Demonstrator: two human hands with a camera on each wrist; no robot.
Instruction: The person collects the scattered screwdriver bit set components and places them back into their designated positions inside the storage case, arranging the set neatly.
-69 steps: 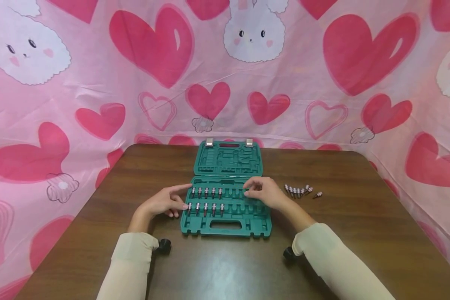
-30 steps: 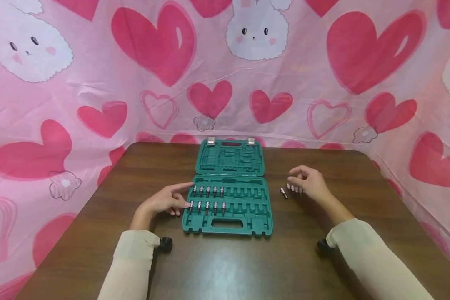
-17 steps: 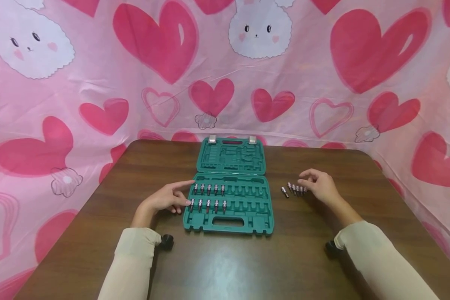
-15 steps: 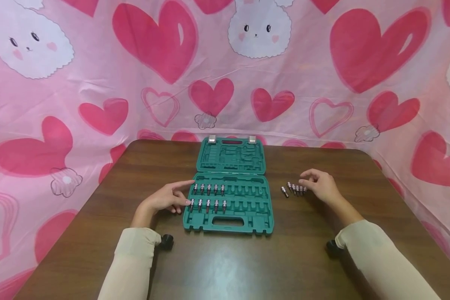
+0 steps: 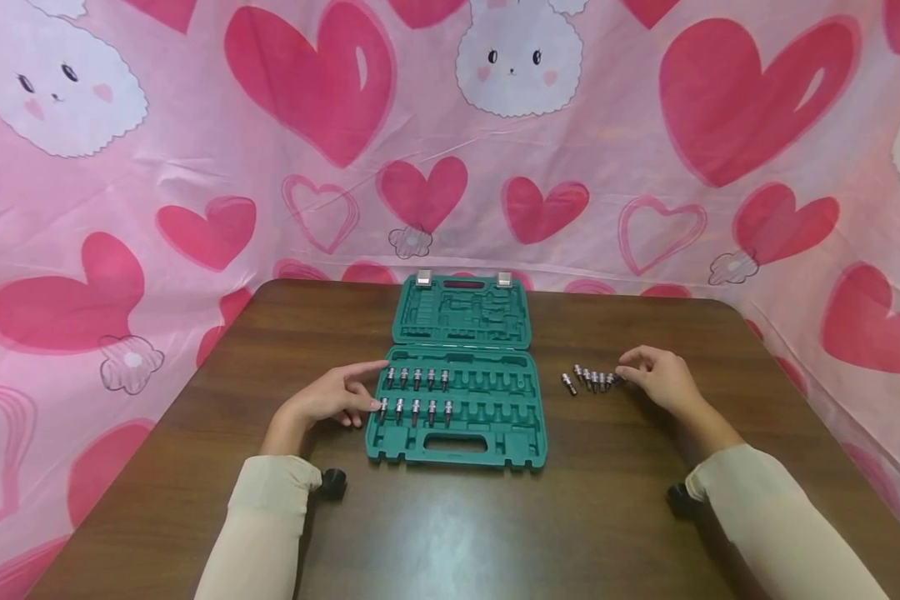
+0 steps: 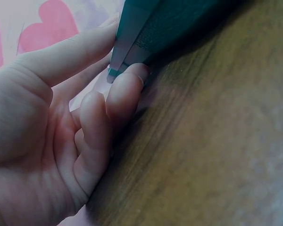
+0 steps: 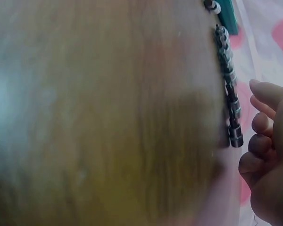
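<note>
In the head view, my left hand (image 5: 335, 397) rests against the left edge of the open green tool case (image 5: 521, 442). Its index finger is stretched toward the hinge and its thumb touches the rim. The left wrist view shows the thumb and fingertips against the case's side (image 6: 137, 35), other fingers curled by the table. Two rows of bit sockets (image 5: 416, 412) fill the left slots of the case. My right hand (image 5: 663, 379) is beside the right end of a group of loose bit sockets (image 5: 594, 379). In the right wrist view its fingers are bent, apart from the sockets (image 7: 236, 134).
The wooden table (image 5: 450, 533) extends around the case. One loose bit socket (image 5: 568, 383) lies left of the group. The case lid (image 5: 462, 312) is folded back, near the pink patterned cloth (image 5: 562, 150). Right-hand slots (image 5: 495, 412) in the case show bare green plastic.
My right hand has gone from over the case to the loose bit sockets, then slid right along them. Fewer sockets are scattered at the right end; the left hand stays.
</note>
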